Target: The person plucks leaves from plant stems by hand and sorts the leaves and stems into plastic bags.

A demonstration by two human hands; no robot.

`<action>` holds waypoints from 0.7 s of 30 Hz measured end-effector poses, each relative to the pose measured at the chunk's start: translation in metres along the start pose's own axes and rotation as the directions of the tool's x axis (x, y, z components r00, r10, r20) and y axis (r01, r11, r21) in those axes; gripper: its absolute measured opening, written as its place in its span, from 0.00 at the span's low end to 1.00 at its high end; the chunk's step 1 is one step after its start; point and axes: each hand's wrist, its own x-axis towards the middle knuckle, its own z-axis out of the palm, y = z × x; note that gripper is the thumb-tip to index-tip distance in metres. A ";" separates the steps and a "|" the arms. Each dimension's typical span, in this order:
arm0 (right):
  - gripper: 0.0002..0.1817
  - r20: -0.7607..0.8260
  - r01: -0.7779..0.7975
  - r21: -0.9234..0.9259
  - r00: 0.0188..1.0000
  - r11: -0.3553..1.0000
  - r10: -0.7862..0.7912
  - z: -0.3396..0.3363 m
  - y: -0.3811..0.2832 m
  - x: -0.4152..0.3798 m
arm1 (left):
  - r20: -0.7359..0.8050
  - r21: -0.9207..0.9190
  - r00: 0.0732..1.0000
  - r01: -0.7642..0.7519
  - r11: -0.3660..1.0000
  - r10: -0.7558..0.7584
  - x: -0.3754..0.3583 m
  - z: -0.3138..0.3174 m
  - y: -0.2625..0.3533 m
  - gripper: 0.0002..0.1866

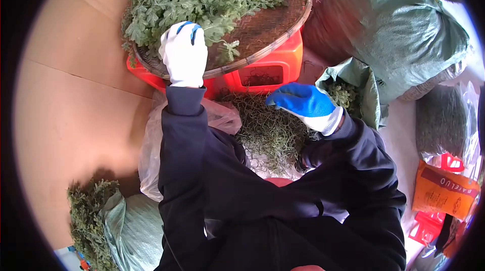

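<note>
My left hand (pixel 184 53), in a white glove with blue on the fingers, lies over the near left edge of a round woven tray (pixel 260 26). Its fingers curl down at the leafy green sprigs (pixel 177 1) heaped there; what they hold, if anything, is hidden. My right hand (pixel 304 103), in a blue and white glove, hovers right of centre with its fingers bent and pressed together, pointing left. Beneath it lies a pile of thin, tangled stems (pixel 270 132). One small sprig (pixel 229 50) rests near the tray's front rim.
Red plastic stools (pixel 288 59) support the tray. An open green sack (pixel 374 86) with sprigs stands right of my right hand, below a large stuffed sack (pixel 404 28). Another sack (pixel 139 230) is at lower left. An orange bag (pixel 444 190) lies far right.
</note>
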 end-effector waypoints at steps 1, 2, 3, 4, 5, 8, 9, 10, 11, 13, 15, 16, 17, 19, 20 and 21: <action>0.14 0.001 0.013 0.039 1.000 0.999 -0.013 -0.001 0.003 0.002 | 0.009 -0.110 0.999 0.041 0.993 -0.041 0.001 -0.001 0.003 0.07; 0.14 -0.001 0.027 0.076 1.000 0.997 -0.027 -0.001 0.004 0.003 | -0.008 -0.180 0.999 0.044 0.983 -0.047 0.004 -0.004 0.008 0.07; 0.14 0.006 0.016 0.075 1.000 0.997 -0.016 -0.002 0.001 0.003 | -0.026 -0.250 0.998 0.045 0.967 -0.053 0.008 -0.010 0.017 0.06; 0.15 0.013 0.003 0.074 1.000 0.997 -0.004 -0.003 -0.002 0.002 | -0.041 -0.318 0.997 0.045 0.947 -0.062 0.012 -0.018 0.029 0.06; 0.16 0.022 -0.012 0.074 1.000 0.997 0.010 -0.002 -0.004 0.002 | 0.001 -0.444 0.987 0.143 0.885 -0.159 0.015 -0.032 0.047 0.05; 0.20 -0.138 0.062 0.294 0.990 0.954 -0.021 0.002 -0.002 0.006 | 0.313 -0.827 0.930 0.366 0.426 -0.193 0.009 -0.059 0.078 0.07; 0.22 -0.091 0.051 0.488 0.996 0.871 -0.008 0.000 -0.004 0.005 | 0.366 -0.882 0.919 0.393 0.262 -0.147 0.004 -0.060 0.085 0.07; 0.25 -0.041 0.029 0.660 0.999 0.750 -0.003 -0.004 -0.009 0.001 | 0.410 -0.904 0.907 0.418 0.091 -0.094 -0.002 -0.059 0.091 0.08; 0.27 0.010 -0.003 0.802 1.000 0.597 -0.008 -0.009 -0.015 -0.003 | 0.445 -0.896 0.895 0.445 -0.005 0.023 -0.009 -0.057 0.098 0.08; 0.29 -0.098 0.131 0.847 0.991 0.516 -0.091 -0.011 -0.017 0.000 | 0.464 -0.870 0.847 0.381 0.313 0.259 -0.011 -0.063 0.106 0.07; 0.24 -0.074 0.130 0.678 0.991 0.724 -0.109 -0.018 -0.008 0.007 | 0.484 -0.826 0.828 0.326 0.460 0.283 -0.020 -0.053 0.109 0.07; 0.22 -0.062 0.132 0.575 0.991 0.808 -0.118 -0.021 -0.004 0.011 | 0.534 -0.809 0.821 0.425 0.406 0.203 -0.023 -0.051 0.107 0.07; 0.23 -0.059 0.100 0.575 0.995 0.812 -0.081 -0.023 -0.002 0.011 | 0.585 -0.784 0.801 0.517 0.344 0.127 -0.026 -0.047 0.105 0.06; 0.28 -0.095 0.053 0.574 0.995 0.817 0.002 -0.024 -0.002 0.009 | 0.656 -0.728 0.755 0.633 0.263 -0.005 -0.026 -0.043 0.097 0.05; 0.29 0.019 -0.023 0.661 1.000 0.750 0.013 -0.028 -0.003 0.007 | 0.727 -0.668 0.683 0.728 0.153 -0.077 -0.025 -0.044 0.096 0.05; 0.30 0.134 -0.107 0.732 0.991 0.673 0.012 -0.032 -0.003 0.006 | 0.742 -0.644 0.665 0.743 0.184 -0.089 -0.024 -0.045 0.093 0.06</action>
